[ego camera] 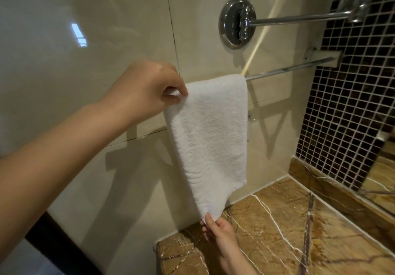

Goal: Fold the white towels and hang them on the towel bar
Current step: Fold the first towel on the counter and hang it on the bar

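A folded white towel (211,131) hangs over the left end of a thin chrome towel bar (288,69) on the beige tiled wall. My left hand (147,88) pinches the towel's upper left edge, right at the bar. My right hand (218,230) pinches the towel's lowest corner from below, just above the counter. The towel's bottom edge slants, lower on the left than on the right. The bar's left part is hidden under the towel.
A brown marble counter (288,232) runs below the bar. Above the bar, a round chrome wall mount (237,23) carries a swing arm reaching right. Dark mosaic tile (346,114) and a mirror edge fill the right side.
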Demonstrator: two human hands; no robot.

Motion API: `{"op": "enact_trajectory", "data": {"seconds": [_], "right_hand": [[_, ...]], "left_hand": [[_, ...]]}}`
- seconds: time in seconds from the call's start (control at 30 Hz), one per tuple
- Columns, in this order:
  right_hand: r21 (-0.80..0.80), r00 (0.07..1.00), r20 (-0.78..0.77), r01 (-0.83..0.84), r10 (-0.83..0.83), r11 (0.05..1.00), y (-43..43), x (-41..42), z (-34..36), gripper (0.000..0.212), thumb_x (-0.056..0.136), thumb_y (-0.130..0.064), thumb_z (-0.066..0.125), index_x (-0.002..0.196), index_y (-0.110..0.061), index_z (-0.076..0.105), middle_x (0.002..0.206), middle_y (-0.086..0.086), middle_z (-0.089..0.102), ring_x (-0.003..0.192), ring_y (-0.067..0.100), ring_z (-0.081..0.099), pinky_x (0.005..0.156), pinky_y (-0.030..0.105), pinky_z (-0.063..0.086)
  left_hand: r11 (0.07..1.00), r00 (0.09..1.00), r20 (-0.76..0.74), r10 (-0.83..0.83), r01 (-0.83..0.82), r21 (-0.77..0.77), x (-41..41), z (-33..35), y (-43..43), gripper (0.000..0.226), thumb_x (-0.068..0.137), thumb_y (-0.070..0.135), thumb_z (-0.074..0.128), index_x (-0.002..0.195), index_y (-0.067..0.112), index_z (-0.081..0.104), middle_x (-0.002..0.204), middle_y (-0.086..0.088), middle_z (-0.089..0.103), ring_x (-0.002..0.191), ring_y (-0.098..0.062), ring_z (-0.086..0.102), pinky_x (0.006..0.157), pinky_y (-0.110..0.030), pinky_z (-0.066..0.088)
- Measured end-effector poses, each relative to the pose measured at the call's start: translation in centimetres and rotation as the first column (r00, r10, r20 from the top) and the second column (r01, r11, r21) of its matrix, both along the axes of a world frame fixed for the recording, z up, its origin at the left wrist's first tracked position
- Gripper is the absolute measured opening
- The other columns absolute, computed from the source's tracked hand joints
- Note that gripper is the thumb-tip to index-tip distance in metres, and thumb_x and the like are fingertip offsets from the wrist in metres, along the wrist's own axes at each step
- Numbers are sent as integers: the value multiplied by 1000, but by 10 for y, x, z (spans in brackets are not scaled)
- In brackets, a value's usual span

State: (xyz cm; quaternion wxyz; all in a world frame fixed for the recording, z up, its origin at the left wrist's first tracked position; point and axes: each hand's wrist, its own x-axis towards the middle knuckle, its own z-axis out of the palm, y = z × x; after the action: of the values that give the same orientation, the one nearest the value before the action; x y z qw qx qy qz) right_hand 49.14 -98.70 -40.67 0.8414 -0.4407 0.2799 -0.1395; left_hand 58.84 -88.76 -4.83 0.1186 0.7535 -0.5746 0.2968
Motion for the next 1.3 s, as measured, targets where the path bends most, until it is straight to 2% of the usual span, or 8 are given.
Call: {"op": "enact_trajectory", "data": {"seconds": [0.27,0.4,0.47,0.6,0.77,0.87,1.0,1.3], "right_hand": [[-18,999,-12,44,-45,999,-34,-9,-2,19,85,-16,68,80,2,64,58,8,61,45,10,49,44,17,38],[-53,996,-25,90,-91,995,-53,-9,2,31,62,-31,85,64,-3,70,58,12,59,40,8,46,40,16,35],[-60,995,-39,89,-92,994,-61,-11,2,30,61,-33,82,60,-5,70,59,11,61,40,8,46,40,15,34],[-9,993,-35,112,-112,994,-76,-11,2,15,85,-11,67,74,0,65,60,10,63,41,7,47,40,14,35],[31,992,-34,119,-118,992,-91,-12,3,23,65,-27,77,68,-6,69,65,11,63,48,11,49,44,17,38],[11,994,-43,105,-104,994,-99,-13,4,22,78,-21,72,82,0,66,67,8,63,49,10,50,45,17,42],[-52,993,-44,108,-110,993,-113,-14,10,26,86,-21,67,96,3,67,68,3,64,53,8,51,48,16,45],[-38,982,-38,185,-186,982,-145,-11,14,16,86,-23,67,85,-7,68,67,0,63,52,5,50,48,15,40]], "left_hand": [[1000,999,20,-25,26,-11,-2,-1,-32,19,72,4,75,86,16,76,74,6,56,66,-13,47,58,-24,31],[998,997,36,-61,61,-5,-2,1,-48,20,71,3,76,85,16,76,74,9,53,63,-13,46,61,-27,33],[997,997,19,-75,75,0,-2,2,-57,20,70,2,77,85,16,76,74,7,55,63,-14,47,61,-27,34],[996,996,-11,-92,92,-13,0,1,-75,22,68,1,76,85,16,76,73,1,61,63,-15,49,61,-25,34],[994,995,-24,-100,99,-34,-3,-1,-97,21,71,4,75,88,16,76,77,3,61,65,-13,48,62,-27,34],[996,997,-3,-80,80,-36,-6,-2,-109,20,74,5,73,91,16,76,80,-1,64,69,-13,48,62,-26,30],[998,999,13,-51,52,-40,-9,-3,-123,20,77,8,71,94,18,75,78,6,54,71,-13,46,62,-26,25],[998,996,56,-64,65,-26,-16,-4,-166,22,78,9,70,98,17,75,81,-1,59,77,-23,56,65,-29,34]]}}
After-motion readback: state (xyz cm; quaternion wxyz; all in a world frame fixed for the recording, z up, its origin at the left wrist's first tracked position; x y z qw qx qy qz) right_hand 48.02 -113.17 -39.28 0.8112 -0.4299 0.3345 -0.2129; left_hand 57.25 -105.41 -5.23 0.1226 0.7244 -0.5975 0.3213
